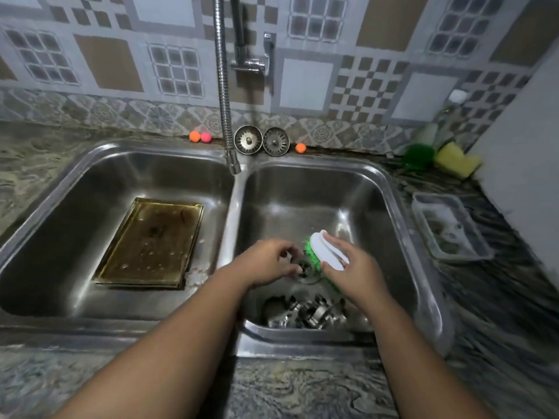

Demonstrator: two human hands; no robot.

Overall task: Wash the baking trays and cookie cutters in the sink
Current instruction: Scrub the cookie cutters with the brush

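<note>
Careful: your left hand [267, 261] pinches small cookie cutter [295, 261], right hand [348, 267] clamps scrub brush [322, 252]; wet cutter may slip down drain [305, 272].

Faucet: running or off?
Off. No water stream falls from the faucet spout, which hangs over the divider between the basins.

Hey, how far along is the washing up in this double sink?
Early, and nothing looks finished. The baking tray lies wet in the left basin, possibly soaking. In hand: the right hand holds the green-bristled brush beside the left hand, which seems to pinch something small. Left: the pile of cookie cutters in the right basin.
</note>
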